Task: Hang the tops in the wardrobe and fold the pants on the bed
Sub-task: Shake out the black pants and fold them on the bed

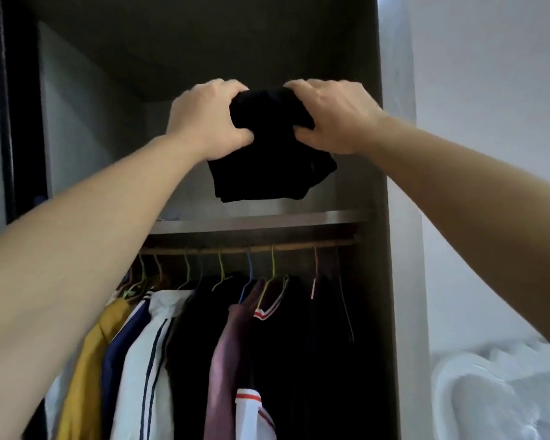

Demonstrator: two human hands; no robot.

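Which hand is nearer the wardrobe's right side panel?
Right. The right hand grips the folded black garment close beside the panel; the left hand grips its far side.

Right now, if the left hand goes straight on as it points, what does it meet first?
The left hand probably meets the dark wardrobe's grey back panel first; depth is unclear.

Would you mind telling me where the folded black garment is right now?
The folded black garment is upper centre in the head view, gripped by the left hand and right hand above the wardrobe shelf.

Left hand (208, 117), right hand (334, 117) aloft, clenched.
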